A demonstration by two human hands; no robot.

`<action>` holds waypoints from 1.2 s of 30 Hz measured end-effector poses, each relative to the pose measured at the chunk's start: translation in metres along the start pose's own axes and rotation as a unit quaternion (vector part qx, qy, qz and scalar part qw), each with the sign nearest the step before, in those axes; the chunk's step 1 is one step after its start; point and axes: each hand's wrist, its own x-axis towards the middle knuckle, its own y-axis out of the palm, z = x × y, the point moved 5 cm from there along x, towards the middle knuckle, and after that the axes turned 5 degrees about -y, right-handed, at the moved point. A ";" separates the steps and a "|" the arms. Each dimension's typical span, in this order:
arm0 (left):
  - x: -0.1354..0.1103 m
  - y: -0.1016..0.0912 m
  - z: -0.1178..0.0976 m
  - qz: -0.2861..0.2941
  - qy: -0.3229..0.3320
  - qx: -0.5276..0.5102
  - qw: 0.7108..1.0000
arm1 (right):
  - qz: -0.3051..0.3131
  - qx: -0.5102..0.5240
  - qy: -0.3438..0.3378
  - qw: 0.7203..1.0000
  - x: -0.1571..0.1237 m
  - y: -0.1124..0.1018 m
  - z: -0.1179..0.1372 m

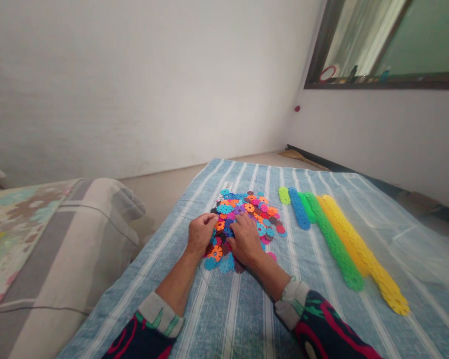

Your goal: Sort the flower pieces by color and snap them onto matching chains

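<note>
A heap of notched plastic discs (250, 207), shaped like small flowers in orange, blue, pink, purple and brown, lies in the middle of the cloth. At its left edge is my left hand (201, 233), its fingers drawn together; whether a disc is between the fingertips cannot be made out. My right hand (246, 238) rests over the heap with its fingers apart, touching the discs, and hides some of them.
To the right lie rows of joined discs: a short lime row (284, 196), a blue row (300, 209), a long green row (335, 244) and yellow rows (370, 259). Beyond them is clear plastic sheeting (404, 229). The striped cloth (209, 309) covers the table; a draped seat (97, 239) stands left.
</note>
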 end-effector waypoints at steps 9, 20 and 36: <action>-0.001 -0.003 -0.004 0.002 -0.020 -0.010 1.000 | -0.076 0.141 0.044 0.986 0.005 -0.017 -0.018; 0.005 -0.003 -0.006 0.001 -0.028 0.005 1.000 | -0.150 -0.074 0.126 0.978 -0.036 -0.116 -0.142; 0.006 -0.003 -0.005 0.007 -0.020 0.030 0.999 | -0.078 -0.189 0.165 0.965 -0.064 -0.117 -0.191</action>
